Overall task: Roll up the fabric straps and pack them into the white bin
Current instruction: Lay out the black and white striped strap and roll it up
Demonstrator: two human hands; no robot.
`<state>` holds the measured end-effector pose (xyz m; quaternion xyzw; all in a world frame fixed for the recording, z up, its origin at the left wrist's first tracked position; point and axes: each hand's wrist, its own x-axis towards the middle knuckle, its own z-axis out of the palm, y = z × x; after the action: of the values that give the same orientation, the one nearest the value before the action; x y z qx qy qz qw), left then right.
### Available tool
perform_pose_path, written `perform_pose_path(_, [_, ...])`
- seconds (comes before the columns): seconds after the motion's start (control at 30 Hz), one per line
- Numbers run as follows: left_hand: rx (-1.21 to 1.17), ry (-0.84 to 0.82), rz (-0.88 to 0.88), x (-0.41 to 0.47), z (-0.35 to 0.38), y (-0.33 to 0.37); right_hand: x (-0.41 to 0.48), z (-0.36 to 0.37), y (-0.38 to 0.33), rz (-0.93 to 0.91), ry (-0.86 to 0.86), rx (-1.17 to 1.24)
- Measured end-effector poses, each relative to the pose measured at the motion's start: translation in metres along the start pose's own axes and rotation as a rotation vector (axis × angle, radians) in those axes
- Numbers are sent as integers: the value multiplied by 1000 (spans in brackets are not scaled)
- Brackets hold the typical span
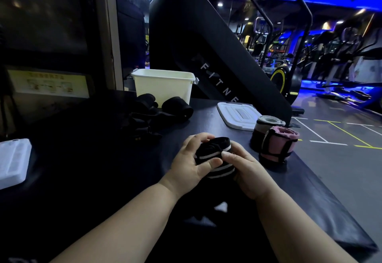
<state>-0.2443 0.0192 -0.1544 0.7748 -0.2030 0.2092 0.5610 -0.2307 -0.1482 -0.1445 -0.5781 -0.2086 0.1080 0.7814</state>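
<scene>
My grip's clamped, left hand (191, 160) and right hand (249, 172), round a black white-striped strap roll (216, 152), long axis roughly away from me.

Both forearms are bare to the wrists, full and rounded. The left hand (186, 164) and right hand (251, 172) are bare too, with short fingers and trimmed nails.

Both hands (217, 163) grip a striped strap roll (215, 155).
</scene>
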Motion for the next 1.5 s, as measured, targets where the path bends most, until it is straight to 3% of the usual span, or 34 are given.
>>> perform_pose_path(0.57, [-7, -9, 84, -1, -4, -5, -1, 2, 0, -39, 80, -125])
perform_pose_path(0.77, [58, 60, 83, 1, -2, -10, 1, 2, 2, -49, 135, -170])
perform_pose_path(1.17, [186, 367, 116, 4, 5, -8, 3, 5, -1, -1, 205, -40])
perform_pose_path(1.5, [359, 320, 223, 2, 10, -7, 1, 4, -5, 61, 363, 75])
